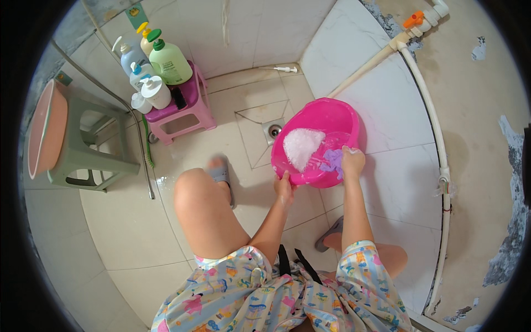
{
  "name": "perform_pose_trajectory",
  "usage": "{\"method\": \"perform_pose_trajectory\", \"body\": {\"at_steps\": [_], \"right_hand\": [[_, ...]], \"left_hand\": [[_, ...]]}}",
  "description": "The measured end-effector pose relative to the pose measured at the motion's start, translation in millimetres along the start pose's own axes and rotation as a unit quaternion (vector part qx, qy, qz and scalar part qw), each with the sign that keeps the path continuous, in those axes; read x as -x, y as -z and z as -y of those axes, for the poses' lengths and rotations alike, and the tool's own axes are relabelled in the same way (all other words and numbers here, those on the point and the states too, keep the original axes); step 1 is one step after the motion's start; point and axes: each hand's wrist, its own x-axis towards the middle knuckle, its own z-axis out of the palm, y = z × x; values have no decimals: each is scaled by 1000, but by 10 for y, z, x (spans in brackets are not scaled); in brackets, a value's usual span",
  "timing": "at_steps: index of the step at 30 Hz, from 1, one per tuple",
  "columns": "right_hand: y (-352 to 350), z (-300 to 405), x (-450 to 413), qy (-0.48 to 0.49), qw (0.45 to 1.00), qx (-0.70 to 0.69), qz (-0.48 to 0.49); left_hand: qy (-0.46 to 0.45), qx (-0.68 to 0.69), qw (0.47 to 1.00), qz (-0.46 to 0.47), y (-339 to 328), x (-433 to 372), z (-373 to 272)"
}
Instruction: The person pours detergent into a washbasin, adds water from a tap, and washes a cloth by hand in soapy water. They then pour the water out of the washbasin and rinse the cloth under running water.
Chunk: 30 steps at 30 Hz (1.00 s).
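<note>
A bright pink plastic basin [332, 110] appears tilted above the tiled floor, near the wall on the right. Inside it lie a mound of white foam [303, 146] and some sudsy liquid. My left hand [284, 187] grips the basin's near left rim, thumb on top and the other fingers mostly hidden beneath. At the right rim, my right hand [353, 162] is closed around a crumpled purple cloth [333, 161], which hangs over the inside of the basin. A little foam clings to the back of that hand.
A square floor drain [274, 131] lies left of the basin. Several pump bottles [170, 62] crowd a purple-pink stool [199, 114]. A green stool [95, 164], a peach basin [47, 128] and a metal shower hose [137, 120] are farther left. A pipe [431, 124] runs along the right wall.
</note>
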Motion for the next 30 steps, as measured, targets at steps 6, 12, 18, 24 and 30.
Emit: {"method": "perform_pose_trajectory", "body": {"at_steps": [6,12,18,24,30], "right_hand": [[-79,164,9,-11,999,50,-14],[-140,520,97,-17,994,105,-10],[-227,780,155,-3,990,142,5],[-275,787,114,9,987,159,-8],[-272,976,150,11,987,162,-9]], "left_hand": [[36,51,997,33,-7,-138,-110],[63,103,990,79,56,-280,-159],[128,111,978,124,91,-346,-185],[138,111,975,131,40,-334,-246],[127,116,977,129,-1,-303,-337]]}}
